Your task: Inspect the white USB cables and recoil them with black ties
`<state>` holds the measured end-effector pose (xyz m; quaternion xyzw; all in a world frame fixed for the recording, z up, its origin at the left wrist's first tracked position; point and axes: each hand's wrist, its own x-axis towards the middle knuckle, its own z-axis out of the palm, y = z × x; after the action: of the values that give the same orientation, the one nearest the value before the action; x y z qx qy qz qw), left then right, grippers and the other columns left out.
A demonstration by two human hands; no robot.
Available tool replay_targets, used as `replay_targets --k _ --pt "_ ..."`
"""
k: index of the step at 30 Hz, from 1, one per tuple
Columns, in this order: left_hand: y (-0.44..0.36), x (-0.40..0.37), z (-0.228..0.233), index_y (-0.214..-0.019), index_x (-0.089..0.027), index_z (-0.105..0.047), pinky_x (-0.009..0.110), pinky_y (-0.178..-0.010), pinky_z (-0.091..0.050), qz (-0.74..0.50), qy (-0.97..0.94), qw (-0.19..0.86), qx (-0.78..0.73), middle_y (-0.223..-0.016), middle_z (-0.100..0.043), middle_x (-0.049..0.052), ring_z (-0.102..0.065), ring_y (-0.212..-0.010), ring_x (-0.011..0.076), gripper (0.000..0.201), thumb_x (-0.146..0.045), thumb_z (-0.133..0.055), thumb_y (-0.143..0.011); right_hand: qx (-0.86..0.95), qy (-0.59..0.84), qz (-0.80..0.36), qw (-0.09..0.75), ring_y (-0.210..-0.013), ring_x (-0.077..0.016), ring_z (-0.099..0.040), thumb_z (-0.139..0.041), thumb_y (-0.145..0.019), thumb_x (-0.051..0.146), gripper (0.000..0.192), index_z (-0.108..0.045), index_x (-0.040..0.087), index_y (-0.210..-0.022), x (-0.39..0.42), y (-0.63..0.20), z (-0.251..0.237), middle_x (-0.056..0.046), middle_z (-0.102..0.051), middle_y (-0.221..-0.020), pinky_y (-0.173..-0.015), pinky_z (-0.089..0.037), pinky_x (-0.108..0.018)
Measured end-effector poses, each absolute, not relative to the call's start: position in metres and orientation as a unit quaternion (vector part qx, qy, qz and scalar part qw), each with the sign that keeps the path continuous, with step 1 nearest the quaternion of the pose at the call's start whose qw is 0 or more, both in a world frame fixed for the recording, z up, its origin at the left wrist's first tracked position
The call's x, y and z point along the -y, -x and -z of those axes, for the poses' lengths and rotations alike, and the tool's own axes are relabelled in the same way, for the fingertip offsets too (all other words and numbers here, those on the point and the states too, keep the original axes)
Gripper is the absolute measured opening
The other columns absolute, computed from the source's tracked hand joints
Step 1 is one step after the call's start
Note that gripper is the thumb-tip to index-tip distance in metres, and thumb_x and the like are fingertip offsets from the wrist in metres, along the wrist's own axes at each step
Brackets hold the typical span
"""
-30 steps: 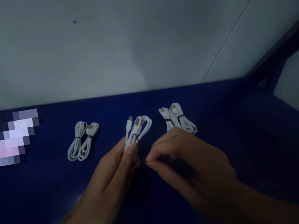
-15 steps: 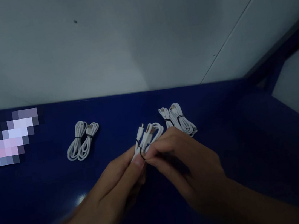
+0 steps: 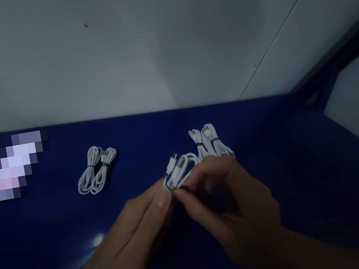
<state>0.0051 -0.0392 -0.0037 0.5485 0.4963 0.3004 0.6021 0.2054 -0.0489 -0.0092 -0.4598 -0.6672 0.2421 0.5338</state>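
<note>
In the middle of the head view, a coiled white USB cable (image 3: 180,169) is held up above the table, its plugs and loops pointing away from me. My left hand (image 3: 145,218) is closed on the lower part of the coil, thumb on top. A thin black tie (image 3: 168,183) crosses the coil just beyond that thumb. Close against it on the right, my right hand (image 3: 235,198) pinches the black tie between thumb and index finger. The lower end of the coil is hidden by my hands.
Tied white cables (image 3: 96,169) lie to the left on the blue table (image 3: 145,135). More tied white cables (image 3: 212,136) lie beyond my right hand, partly covered by it. A pixelated object (image 3: 13,167) sits at far left. A pale wall (image 3: 120,71) rises behind the table.
The right hand has shifted slightly to the right and turned, still pinching at the tie. The left hand's thumb has moved a little up the coil, and the coil sits slightly lower.
</note>
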Motion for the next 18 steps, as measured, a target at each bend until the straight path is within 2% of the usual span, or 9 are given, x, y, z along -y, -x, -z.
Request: replay_targets --k 4,7,9,11,13,15,18 --pt "-0.006 0.04 -0.007 -0.1 -0.029 -0.082 0.031 -0.053 -0.056 -0.265 -0.485 0.626 -0.551 -0.075 -0.07 0.003 -0.07 -0.072 0.026 0.036 -0.064 -0.073 -0.099 0.564 0.489 -0.354 0.563 -0.067 -0.0151 -0.066 -0.094 -0.088 0.021 0.049 -0.055 0.034 -0.114 0.053 -0.202 0.014 0.006 -0.064 -0.085 -0.053 -0.056 -0.027" --pt "-0.009 0.04 -0.009 -0.092 -0.027 -0.077 0.027 -0.046 -0.048 -0.274 -0.443 0.642 -0.562 -0.066 -0.059 -0.001 -0.058 -0.059 0.0192 0.038 -0.063 -0.073 -0.099 0.528 0.496 -0.41 0.554 -0.078 -0.0167 -0.07 -0.097 -0.083 0.021 0.064 -0.055 0.036 -0.128 0.048 -0.205 0.014 0.002 -0.067 -0.105 -0.055 -0.057 -0.026" --pt "-0.012 0.038 -0.008 -0.083 -0.025 -0.071 0.025 -0.043 -0.04 -0.282 -0.429 0.658 -0.55 -0.062 -0.051 -0.003 -0.046 -0.052 0.0151 0.041 -0.062 -0.073 -0.1 0.55 0.483 -0.44 0.52 -0.091 -0.0198 -0.073 -0.095 -0.086 0.023 0.069 -0.058 0.039 -0.142 0.043 -0.21 0.012 -0.003 -0.067 -0.124 -0.061 -0.061 -0.028" --pt "-0.015 0.035 -0.008 -0.072 -0.024 -0.061 0.024 -0.041 -0.03 -0.281 -0.427 0.689 -0.513 -0.057 -0.04 -0.006 -0.034 -0.048 0.0123 0.051 -0.066 -0.074 -0.098 0.588 0.46 -0.473 0.468 -0.1 -0.0216 -0.073 -0.09 -0.094 0.029 0.06 -0.064 0.041 -0.146 0.039 -0.216 0.01 -0.005 -0.066 -0.135 -0.067 -0.063 -0.031" --pt "-0.019 0.032 -0.009 -0.066 -0.025 -0.05 0.025 -0.042 -0.02 -0.272 -0.431 0.723 -0.467 -0.055 -0.031 -0.008 -0.023 -0.048 0.0108 0.061 -0.073 -0.073 -0.095 0.606 0.434 -0.5 0.441 -0.102 -0.0209 -0.072 -0.086 -0.099 0.033 0.043 -0.072 0.041 -0.138 0.036 -0.219 0.008 -0.004 -0.066 -0.137 -0.071 -0.062 -0.031" --pt "-0.021 0.03 -0.009 -0.065 -0.025 -0.045 0.028 -0.045 -0.014 -0.266 -0.434 0.739 -0.441 -0.055 -0.027 -0.009 -0.018 -0.05 0.0108 0.067 -0.079 -0.071 -0.094 0.604 0.42 -0.514 0.441 -0.097 -0.0189 -0.07 -0.086 -0.098 0.033 0.033 -0.075 0.037 -0.128 0.035 -0.22 0.007 -0.003 -0.068 -0.131 -0.071 -0.06 -0.03" --pt "-0.02 0.03 -0.007 -0.063 -0.025 -0.041 0.031 -0.048 -0.014 -0.263 -0.437 0.748 -0.424 -0.055 -0.026 -0.008 -0.018 -0.051 0.0118 0.069 -0.081 -0.065 -0.098 0.607 0.422 -0.506 0.444 -0.085 -0.0153 -0.063 -0.089 -0.095 0.032 0.029 -0.07 0.031 -0.117 0.033 -0.219 0.007 0.0 -0.065 -0.114 -0.068 -0.054 -0.029"
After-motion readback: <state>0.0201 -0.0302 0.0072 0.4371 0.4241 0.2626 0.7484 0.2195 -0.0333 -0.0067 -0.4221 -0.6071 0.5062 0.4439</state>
